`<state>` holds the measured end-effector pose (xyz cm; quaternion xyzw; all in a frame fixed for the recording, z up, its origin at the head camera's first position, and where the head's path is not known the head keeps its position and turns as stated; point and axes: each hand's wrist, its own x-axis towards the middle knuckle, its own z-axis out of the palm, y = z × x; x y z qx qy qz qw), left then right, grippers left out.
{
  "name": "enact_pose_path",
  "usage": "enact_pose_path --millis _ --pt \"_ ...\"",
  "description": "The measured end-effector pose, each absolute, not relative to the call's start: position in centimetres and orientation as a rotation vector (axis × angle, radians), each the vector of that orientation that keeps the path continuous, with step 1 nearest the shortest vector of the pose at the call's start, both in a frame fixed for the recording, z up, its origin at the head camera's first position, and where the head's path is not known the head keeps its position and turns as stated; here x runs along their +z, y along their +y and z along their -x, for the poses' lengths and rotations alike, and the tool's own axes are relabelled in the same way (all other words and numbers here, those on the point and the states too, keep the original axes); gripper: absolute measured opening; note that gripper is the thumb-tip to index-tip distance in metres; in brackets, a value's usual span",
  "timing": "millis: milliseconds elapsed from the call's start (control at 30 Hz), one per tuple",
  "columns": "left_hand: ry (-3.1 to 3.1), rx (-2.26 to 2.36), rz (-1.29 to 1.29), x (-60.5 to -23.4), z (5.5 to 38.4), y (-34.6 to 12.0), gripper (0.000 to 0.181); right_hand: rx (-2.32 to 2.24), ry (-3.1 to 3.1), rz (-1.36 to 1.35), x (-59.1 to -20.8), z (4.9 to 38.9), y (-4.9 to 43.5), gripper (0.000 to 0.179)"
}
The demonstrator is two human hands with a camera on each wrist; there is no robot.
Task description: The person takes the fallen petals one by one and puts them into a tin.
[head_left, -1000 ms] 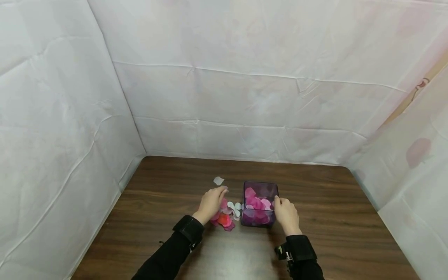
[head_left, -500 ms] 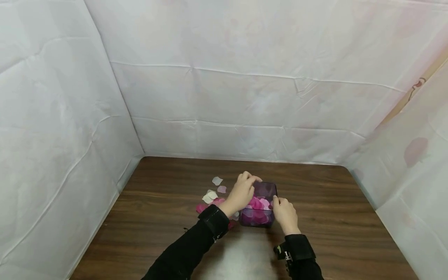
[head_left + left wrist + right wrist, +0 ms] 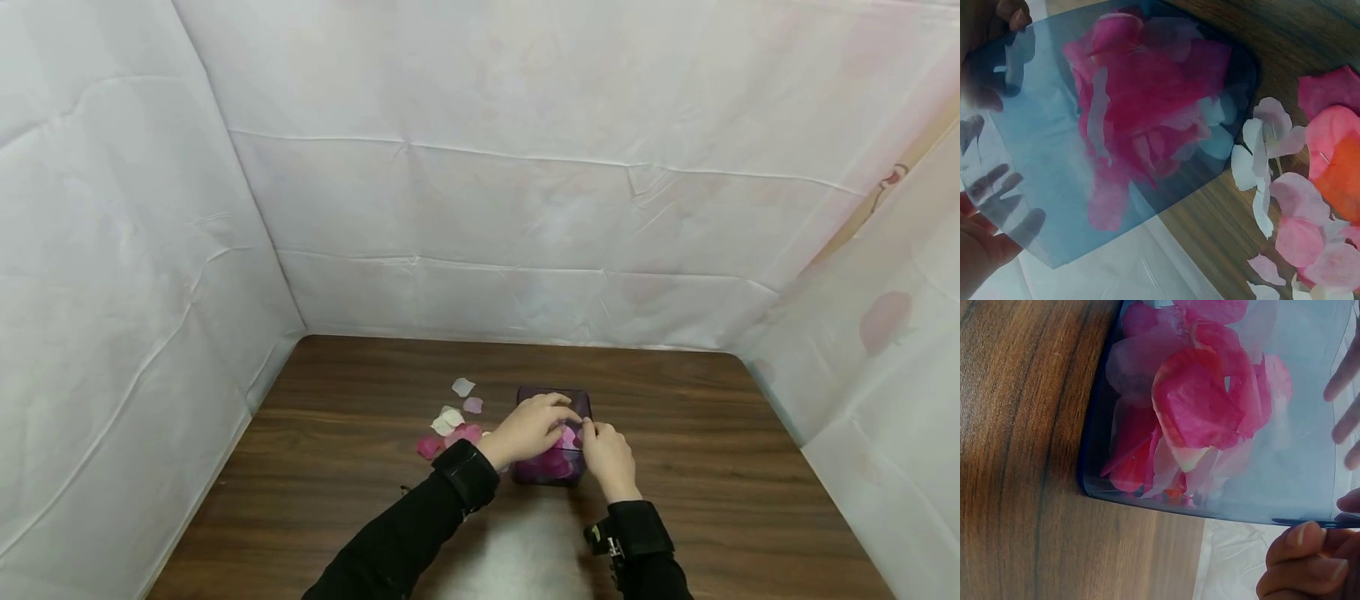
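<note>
A see-through purple box [image 3: 547,468] stands on the wooden table, holding many pink and magenta artificial flower petals [image 3: 1197,406]. The left hand [image 3: 528,429] is over the box's open top with fingers extended, and no petal shows between them. On the right side, the right hand [image 3: 609,462] pinches the box's rim; its curled fingers show below the rim in the right wrist view. Left of the box lie loose petals [image 3: 463,433] in pink, magenta and white, partly covered by the left forearm in the head view. An orange one [image 3: 1341,175] shows in the left wrist view.
Two pale petals lie apart from the pile, a white one [image 3: 462,387] toward the back and a lilac one [image 3: 473,405] nearer. The brown wooden table [image 3: 720,467] is bordered by white cloth walls [image 3: 525,208] behind and at both sides.
The left hand has moved right from the loose petals to above the box, then slightly lower over it. Some petals on the left now lie more spread out. The right hand keeps its hold.
</note>
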<state>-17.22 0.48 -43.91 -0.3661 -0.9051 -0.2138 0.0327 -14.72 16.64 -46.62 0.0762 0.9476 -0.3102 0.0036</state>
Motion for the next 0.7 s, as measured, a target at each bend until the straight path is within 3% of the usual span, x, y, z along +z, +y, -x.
enact_pose_path --millis 333,700 --pt "-2.538 -0.916 0.846 -45.1 16.7 -4.3 0.024 -0.993 2.997 -0.25 -46.8 14.6 16.5 0.05" --pt "-2.659 -0.751 0.514 -53.1 14.4 -11.9 0.012 -0.989 2.989 -0.244 -46.7 14.5 16.6 0.049"
